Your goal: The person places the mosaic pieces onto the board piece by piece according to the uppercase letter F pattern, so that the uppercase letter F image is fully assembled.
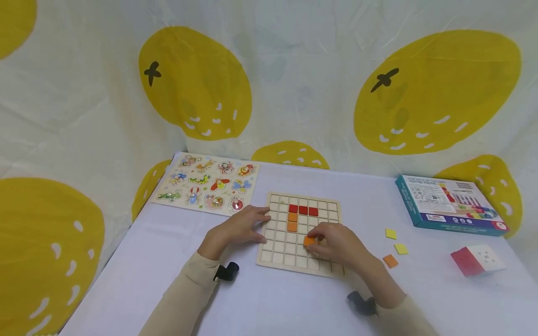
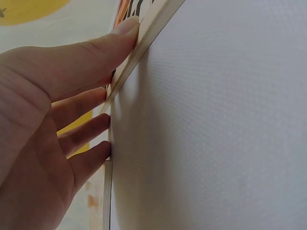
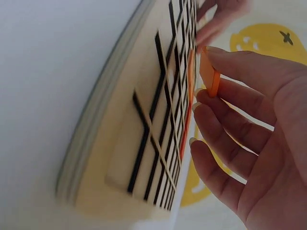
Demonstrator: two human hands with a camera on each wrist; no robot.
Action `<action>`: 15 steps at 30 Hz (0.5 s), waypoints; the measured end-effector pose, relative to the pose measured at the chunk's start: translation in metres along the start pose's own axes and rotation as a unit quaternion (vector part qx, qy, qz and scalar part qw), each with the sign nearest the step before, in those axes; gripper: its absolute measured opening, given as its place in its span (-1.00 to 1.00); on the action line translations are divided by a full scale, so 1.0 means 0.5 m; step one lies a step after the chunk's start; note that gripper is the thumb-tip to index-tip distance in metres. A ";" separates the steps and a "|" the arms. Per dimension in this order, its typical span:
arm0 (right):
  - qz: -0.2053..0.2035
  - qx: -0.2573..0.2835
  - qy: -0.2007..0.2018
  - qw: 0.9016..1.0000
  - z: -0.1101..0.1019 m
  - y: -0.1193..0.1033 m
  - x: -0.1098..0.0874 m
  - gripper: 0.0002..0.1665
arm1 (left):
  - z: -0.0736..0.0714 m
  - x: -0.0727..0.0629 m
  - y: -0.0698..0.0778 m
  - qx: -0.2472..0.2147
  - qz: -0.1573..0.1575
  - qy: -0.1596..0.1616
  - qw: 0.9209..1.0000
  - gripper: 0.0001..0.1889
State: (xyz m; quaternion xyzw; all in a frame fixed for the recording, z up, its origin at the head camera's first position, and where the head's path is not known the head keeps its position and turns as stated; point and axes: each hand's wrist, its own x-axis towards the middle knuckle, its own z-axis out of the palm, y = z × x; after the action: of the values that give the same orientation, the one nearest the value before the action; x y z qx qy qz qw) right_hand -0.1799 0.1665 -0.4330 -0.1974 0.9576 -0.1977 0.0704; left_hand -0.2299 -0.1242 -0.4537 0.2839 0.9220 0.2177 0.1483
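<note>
A wooden grid board [image 1: 273,257] lies on the white table, with three red tiles [image 1: 303,210] in a row and two orange tiles [image 1: 292,227] below the leftmost red one. My right hand [image 1: 339,242] pinches another orange tile [image 3: 209,72] between thumb and fingers, just above the board's squares. At the board's left edge rests my left hand [image 1: 237,228], its thumb [image 2: 103,50] and fingers spread along the rim and fairly straight.
Two yellow tiles [image 1: 391,233] and an orange tile [image 1: 390,261] lie right of the board. Farther right are a red and white block [image 1: 477,260] and a teal-edged box [image 1: 454,205]. An insect picture board [image 1: 206,184] lies at the back left.
</note>
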 end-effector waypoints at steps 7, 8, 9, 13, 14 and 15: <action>-0.014 0.004 0.006 1.000 0.019 -0.024 0.022 -0.69 | -0.003 0.004 -0.002 0.005 -0.006 -0.002 1.000 -0.29; -0.016 0.003 0.008 1.000 0.023 -0.027 0.025 -0.68 | -0.003 0.004 -0.002 0.004 -0.007 -0.002 1.000 -0.29; -0.019 0.000 0.010 1.000 0.026 -0.030 0.029 -0.68 | -0.003 0.003 -0.002 0.004 -0.008 -0.003 1.000 -0.29; -0.012 -0.014 0.014 1.000 0.039 -0.041 0.039 -0.67 | -0.002 0.001 0.000 -0.003 -0.004 -0.001 1.000 -0.29; -0.010 -0.014 0.016 1.000 0.042 -0.043 0.041 -0.68 | -0.002 0.000 0.000 -0.004 -0.002 0.000 1.000 -0.30; -0.007 -0.014 0.018 1.000 0.045 -0.044 0.042 -0.69 | -0.001 0.000 -0.001 -0.005 -0.001 0.000 1.000 -0.30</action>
State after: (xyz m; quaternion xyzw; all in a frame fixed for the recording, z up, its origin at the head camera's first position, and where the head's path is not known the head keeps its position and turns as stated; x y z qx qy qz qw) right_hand -0.1866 0.1316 -0.4459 -0.2017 0.9600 -0.1881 0.0492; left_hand -0.2302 -0.1245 -0.4536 0.2824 0.9210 0.2224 0.1499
